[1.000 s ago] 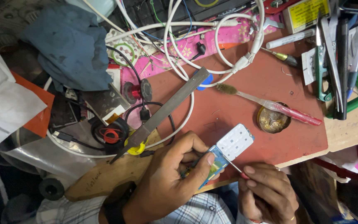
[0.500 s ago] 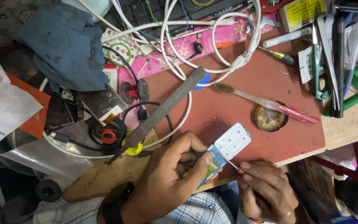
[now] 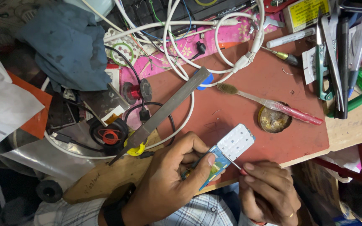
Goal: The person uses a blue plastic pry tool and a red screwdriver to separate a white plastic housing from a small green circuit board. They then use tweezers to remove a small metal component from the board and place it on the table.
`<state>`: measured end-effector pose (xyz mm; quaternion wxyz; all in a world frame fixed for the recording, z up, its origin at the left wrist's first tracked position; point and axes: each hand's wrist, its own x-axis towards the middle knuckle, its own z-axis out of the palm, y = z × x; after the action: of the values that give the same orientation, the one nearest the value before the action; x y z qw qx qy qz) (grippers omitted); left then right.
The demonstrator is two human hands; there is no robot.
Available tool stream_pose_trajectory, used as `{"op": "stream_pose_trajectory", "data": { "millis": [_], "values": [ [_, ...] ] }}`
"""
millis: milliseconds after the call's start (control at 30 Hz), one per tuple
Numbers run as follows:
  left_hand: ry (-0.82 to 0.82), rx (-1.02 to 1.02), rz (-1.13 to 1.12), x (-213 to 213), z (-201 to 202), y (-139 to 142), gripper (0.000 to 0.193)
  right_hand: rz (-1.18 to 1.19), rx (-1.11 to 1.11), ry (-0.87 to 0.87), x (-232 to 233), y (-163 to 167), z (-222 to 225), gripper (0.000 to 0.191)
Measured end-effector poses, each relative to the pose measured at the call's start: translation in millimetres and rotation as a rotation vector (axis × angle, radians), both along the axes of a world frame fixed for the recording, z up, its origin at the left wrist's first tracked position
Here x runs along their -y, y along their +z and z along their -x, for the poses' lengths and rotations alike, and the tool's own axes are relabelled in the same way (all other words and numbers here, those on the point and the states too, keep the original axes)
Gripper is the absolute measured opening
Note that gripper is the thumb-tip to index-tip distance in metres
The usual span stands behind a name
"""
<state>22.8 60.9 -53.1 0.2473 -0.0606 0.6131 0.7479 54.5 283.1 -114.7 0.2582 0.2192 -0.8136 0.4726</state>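
Circuit board (image 3: 231, 150) pinched in left hand (image 3: 172, 180); right hand (image 3: 269, 188) grips probe (image 3: 235, 164), best kept steady.

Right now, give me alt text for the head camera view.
Left hand pins a small blue circuit board on a red mat; right hand touches it with a thin tool. Nearby lie a metal file, toothbrush and white cables.

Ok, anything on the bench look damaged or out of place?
The small blue circuit board held by the left hand sits bare, without a casing. White cables tangle across the red mat; nothing looks spilled.
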Motion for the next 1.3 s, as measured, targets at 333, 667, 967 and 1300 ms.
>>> {"op": "stream_pose_trajectory", "data": {
  "millis": [333, 667, 967, 1300],
  "values": [
    [-0.009, 0.012, 0.0, 0.6, 0.1, 0.5, 0.012, -0.061, -0.007, 0.017, -5.8, -5.7, -4.6, 0.024],
    [0.003, -0.004, -0.015, -0.6, 1.1, 1.6, 0.011, -0.088, -0.026, -0.009, -6.3, -3.0, -4.3, 0.031],
    [-0.007, 0.011, -0.02, -0.5, 2.4, 1.3, 0.011, -0.087, -0.059, -0.037, -2.1, -2.0, -0.1, 0.029],
    [0.003, 0.051, -0.042, -1.1, 2.5, 0.6, 0.011, -0.089, -0.077, 0.01, -2.2, -1.6, 2.6, 0.025]
  ]
}}
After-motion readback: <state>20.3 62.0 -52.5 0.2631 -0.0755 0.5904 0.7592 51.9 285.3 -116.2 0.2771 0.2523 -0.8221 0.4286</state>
